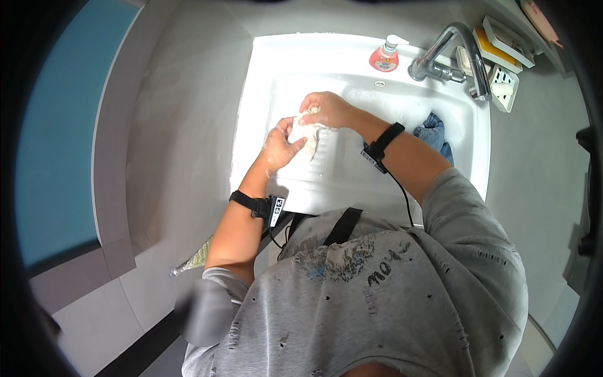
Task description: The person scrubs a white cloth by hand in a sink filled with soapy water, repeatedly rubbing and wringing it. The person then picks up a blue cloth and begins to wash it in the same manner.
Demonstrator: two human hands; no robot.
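A wet, off-white cloth (310, 145) is bunched between my two hands above the left part of a white laundry sink (260, 59). My right hand (335, 112) grips its upper end, fingers curled over the folds. Lower and to the left, my left hand (279, 148) holds the cloth's side between thumb and fingers. Suds cling to both hands. Beneath the cloth is the sink's ridged washboard (323, 156), partly hidden by it. Blue denim fabric (430, 133) lies in the basin on the right, partly covered by my right forearm.
A pink pump bottle (384, 59) stands on the sink's back ledge, left of a chrome faucet (426, 66). Several soap dishes (504, 96) sit at the right back corner. Foamy water (377, 100) shows in the basin. A wall (188, 118) runs along the left.
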